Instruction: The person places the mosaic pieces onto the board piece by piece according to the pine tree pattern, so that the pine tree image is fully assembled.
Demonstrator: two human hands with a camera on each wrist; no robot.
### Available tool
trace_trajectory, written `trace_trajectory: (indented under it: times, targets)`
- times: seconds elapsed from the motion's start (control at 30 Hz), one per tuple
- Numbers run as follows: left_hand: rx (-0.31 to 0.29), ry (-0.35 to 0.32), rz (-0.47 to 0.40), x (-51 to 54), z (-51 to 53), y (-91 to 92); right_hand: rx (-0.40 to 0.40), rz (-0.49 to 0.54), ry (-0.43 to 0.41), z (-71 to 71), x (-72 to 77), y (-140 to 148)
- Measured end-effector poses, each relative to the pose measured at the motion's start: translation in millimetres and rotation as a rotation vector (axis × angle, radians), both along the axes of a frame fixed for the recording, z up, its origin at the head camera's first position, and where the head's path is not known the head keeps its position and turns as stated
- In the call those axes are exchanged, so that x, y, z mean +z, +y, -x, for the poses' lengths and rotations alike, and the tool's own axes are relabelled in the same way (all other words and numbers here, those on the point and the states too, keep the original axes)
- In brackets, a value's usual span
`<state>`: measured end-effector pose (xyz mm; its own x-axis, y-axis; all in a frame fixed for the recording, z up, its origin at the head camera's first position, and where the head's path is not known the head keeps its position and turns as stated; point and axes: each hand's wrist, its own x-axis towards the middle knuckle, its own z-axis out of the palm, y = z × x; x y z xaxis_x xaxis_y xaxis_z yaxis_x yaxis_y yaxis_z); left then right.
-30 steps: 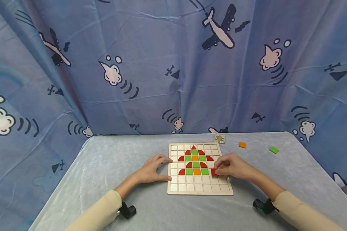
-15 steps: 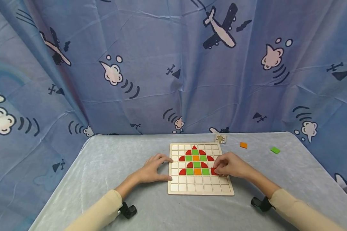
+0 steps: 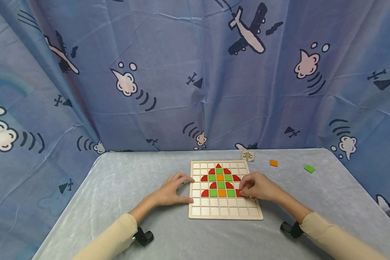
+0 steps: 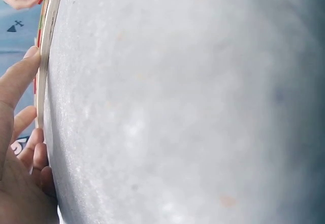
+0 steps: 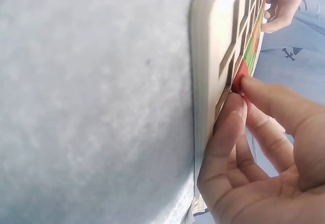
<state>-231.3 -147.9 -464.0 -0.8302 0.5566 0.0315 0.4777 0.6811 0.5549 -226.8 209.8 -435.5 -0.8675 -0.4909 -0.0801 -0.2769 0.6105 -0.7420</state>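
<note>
A pale wooden grid board (image 3: 214,213) lies on the table, with red, green and orange tiles set in its cells in a tree-like pattern. At the right end of the lowest tile row, my right hand (image 3: 260,186) pinches a red tile (image 3: 238,193). In the right wrist view, thumb and finger meet on that red tile (image 5: 240,75) at a cell; its exact shape is partly covered. My left hand (image 3: 170,191) rests against the board's left edge, thumb and index finger spread apart and touching the rim. The left wrist view shows those fingertips (image 4: 31,52) along the board's side.
Beyond the board's far right corner lie a small patterned square (image 3: 247,155), an orange tile (image 3: 273,163) and a green tile (image 3: 309,169). A grey-white cloth covers the table (image 3: 143,234). Behind it hangs a blue curtain (image 3: 169,90) with printed planes.
My right hand has shifted slightly left with the red tile, which now sits close against the green tile beside it. The left hand stays in place.
</note>
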Motion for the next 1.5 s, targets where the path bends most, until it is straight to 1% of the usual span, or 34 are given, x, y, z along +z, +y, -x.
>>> trace_trajectory:
  times: [0.17, 0.27, 0.5, 0.6, 0.67, 0.87, 0.97, 1.17, 1.33, 1.5]
  targets:
    - [-0.001, -0.002, -0.004, 0.3, 0.3, 0.0, 0.001, 0.022, -0.002, 0.1, 2.0, 4.6]
    - [-0.002, -0.001, -0.003, 0.2, 0.6, 0.2, -0.012, 0.039, -0.015, 0.6, 3.4, 11.5]
    - [0.0, -0.001, -0.003, 0.3, 0.9, 0.4, -0.031, 0.086, -0.038, 3.0, 4.4, 35.4]
    - [0.0, 0.002, -0.002, -0.3, 1.0, 0.7, -0.05, 0.108, -0.055, 4.1, 2.1, 48.1]
    - [-0.001, 0.006, 0.0, -1.0, 1.1, 0.9, -0.067, 0.114, -0.06, 5.8, 0.4, 57.0]
    - [-0.005, 0.012, -0.004, -1.9, 0.6, 1.0, -0.129, 0.103, -0.037, 15.5, -5.5, 83.6]
    - [-0.004, 0.009, -0.005, -2.1, 0.0, 0.9, -0.178, 0.092, -0.041, 21.0, -9.0, 95.9]
    - [-0.005, 0.01, -0.002, -2.7, 0.4, 0.3, -0.268, 0.084, -0.051, 28.5, -10.4, 115.5]
    - [-0.007, 0.009, -0.002, -2.7, 0.9, -0.4, -0.306, 0.093, -0.035, 34.0, -12.6, 131.6]
    - [-0.007, 0.005, -0.002, -2.4, 0.5, -0.6, -0.338, 0.071, -0.019, 36.2, -12.2, 151.6]
